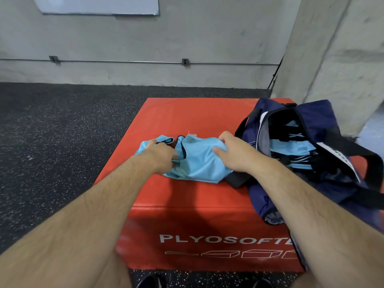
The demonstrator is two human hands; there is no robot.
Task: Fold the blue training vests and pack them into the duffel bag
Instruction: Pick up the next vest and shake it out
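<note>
Plyo box: left hand and right hand both grip the blue vest; open duffel bag just beyond the right hand.

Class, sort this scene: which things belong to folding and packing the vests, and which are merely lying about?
Job: light-blue mesh training vest, gripped by left hand and right hand; open navy fabric duffel bag; folded light-blue vests inside it; red padded box underneath.
Background: white wall board; grey metal wall pipe; dark speckled floor.
</note>
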